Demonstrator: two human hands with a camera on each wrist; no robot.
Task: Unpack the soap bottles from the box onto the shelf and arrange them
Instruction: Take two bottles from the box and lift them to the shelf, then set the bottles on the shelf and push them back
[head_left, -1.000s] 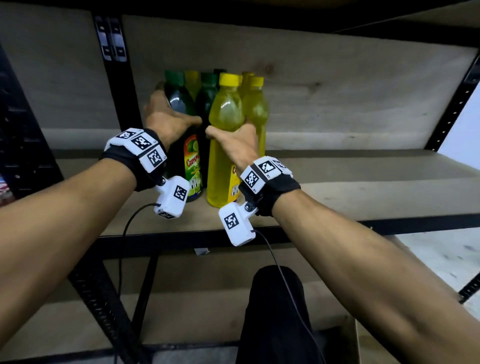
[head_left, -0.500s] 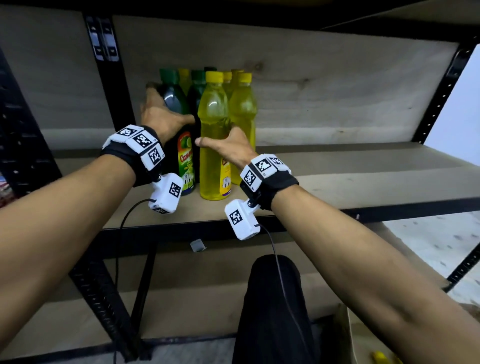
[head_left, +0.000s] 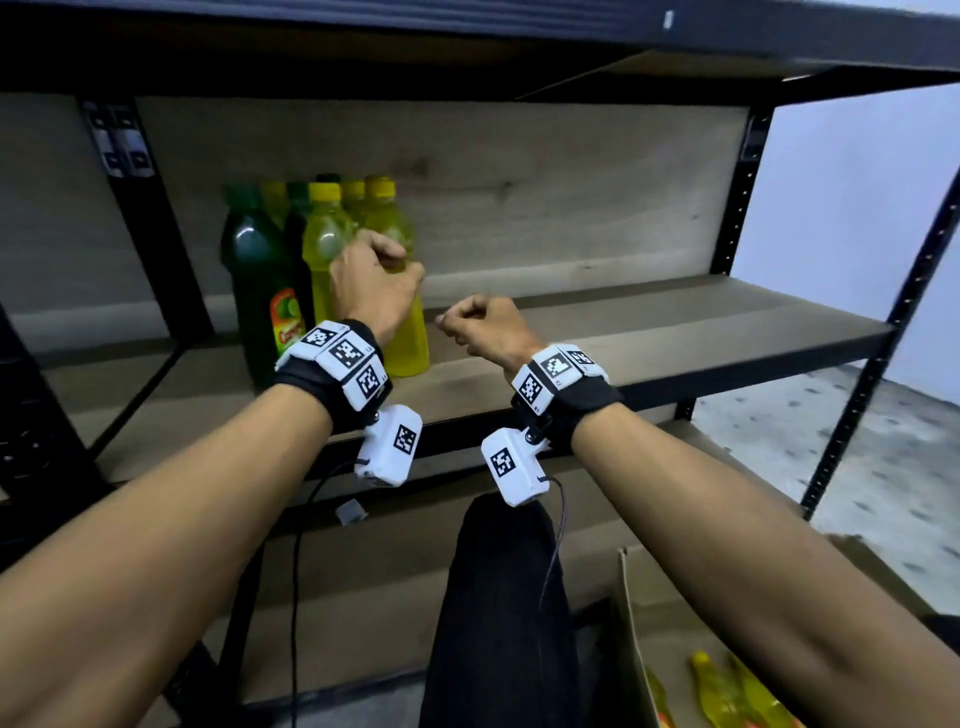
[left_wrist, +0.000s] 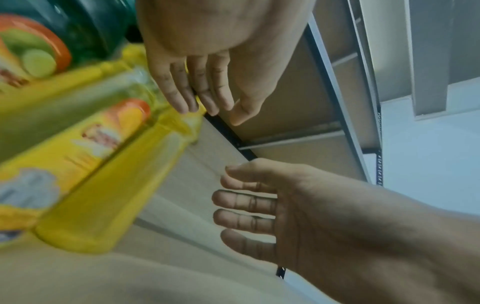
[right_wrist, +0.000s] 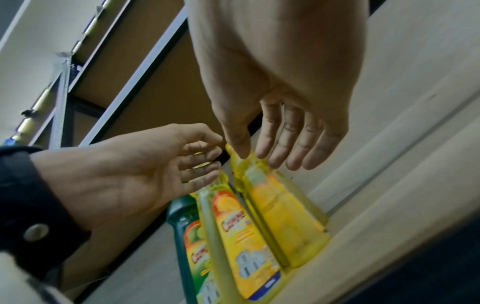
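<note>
A: Going from the left, what is being seen on the shelf (head_left: 649, 332)?

B: A tight cluster of bottles is being kept upright at its left end: the green bottles (head_left: 254, 280) furthest left, the yellow bottles (head_left: 324, 244) just beside them. More yellow ones are lying in the box (head_left: 631, 613) on the floor at lower right.

A: And the hands?

B: Nothing is being held by either. The left hand (head_left: 374, 286) is being carried in front of the yellow bottles, fingers loosely curled and relaxed. The right hand (head_left: 483, 325) is being held further right, clear of the bottles, fingers likewise slack and empty.

A: How are the bottles likely to be felt when lifted?

B: Judging by the liquid level, they are probably full and fairly heavy. The plastic is being read as smooth, thin and somewhat squeezable, so slipping is being considered a risk.

A: Where should one be taken?

B: Probably round the narrowed waist under the shoulder, or over the label, with the cap being avoided, since a neighbour could be toppled.
</note>
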